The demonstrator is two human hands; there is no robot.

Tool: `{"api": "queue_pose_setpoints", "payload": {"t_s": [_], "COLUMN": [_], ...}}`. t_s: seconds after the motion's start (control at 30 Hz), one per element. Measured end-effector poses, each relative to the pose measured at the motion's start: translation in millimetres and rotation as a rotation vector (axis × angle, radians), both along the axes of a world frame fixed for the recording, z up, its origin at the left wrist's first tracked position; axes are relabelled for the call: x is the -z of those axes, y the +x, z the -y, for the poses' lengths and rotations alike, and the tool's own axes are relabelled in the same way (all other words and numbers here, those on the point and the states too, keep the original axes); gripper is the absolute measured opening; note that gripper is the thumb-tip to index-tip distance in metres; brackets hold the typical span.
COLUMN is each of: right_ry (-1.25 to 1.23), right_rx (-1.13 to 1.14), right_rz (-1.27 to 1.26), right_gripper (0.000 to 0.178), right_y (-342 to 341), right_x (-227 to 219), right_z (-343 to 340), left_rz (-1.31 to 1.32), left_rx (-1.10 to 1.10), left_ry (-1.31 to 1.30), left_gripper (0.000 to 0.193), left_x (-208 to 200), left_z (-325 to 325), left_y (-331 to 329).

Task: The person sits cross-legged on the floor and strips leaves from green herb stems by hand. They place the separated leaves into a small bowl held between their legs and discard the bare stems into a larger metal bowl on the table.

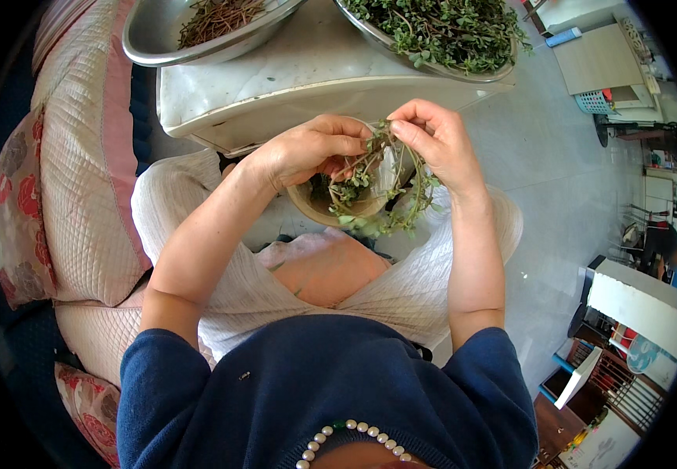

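Green leafy sprigs sit pinched in your left hand and right hand; bare stems lie far left, while heaped greens far right seem yet undone.

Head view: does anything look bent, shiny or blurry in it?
In the head view, corners are black and the white counter at right tilts steeply; there too, the grey floor has a soft sheen; and in that head view the green stems look fairly crisp, the right rim fuzzier.
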State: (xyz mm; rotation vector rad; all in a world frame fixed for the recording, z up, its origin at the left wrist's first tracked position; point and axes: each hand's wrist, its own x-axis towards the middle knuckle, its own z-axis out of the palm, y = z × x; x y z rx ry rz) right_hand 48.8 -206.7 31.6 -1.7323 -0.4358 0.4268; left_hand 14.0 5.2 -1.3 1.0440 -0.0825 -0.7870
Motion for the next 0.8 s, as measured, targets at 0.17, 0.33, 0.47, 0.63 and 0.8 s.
{"api": "queue_pose_setpoints", "payload": {"t_s": [0.17, 0.33, 0.47, 0.63, 0.8], "right_ry": [0.146, 0.242, 0.235, 0.235, 0.176], "right_rx": [-0.010, -0.012, -0.010, 0.056, 0.113], "right_rz": [-0.093, -0.124, -0.058, 0.002, 0.058], "right_gripper": [0.010, 0.011, 0.010, 0.008, 0.008], "right_y": [-1, 2, 2, 1, 1], "right_x": [-2, -1, 1, 2, 7], "right_z": [0, 5, 4, 2, -2], "left_rz": [-0.032, -0.174, -0.108, 0.075, 0.156], "left_rx": [0.056, -0.012, 0.031, -0.132, -0.243], "left_ry": [-0.140, -0.254, -0.288, -0.065, 0.103], "left_gripper": [0.020, 0.015, 0.014, 0.014, 0.012], "left_x": [6, 3, 2, -1, -8], "left_z": [-1, 1, 1, -3, -1], "left_y": [2, -4, -4, -5, -9]}}
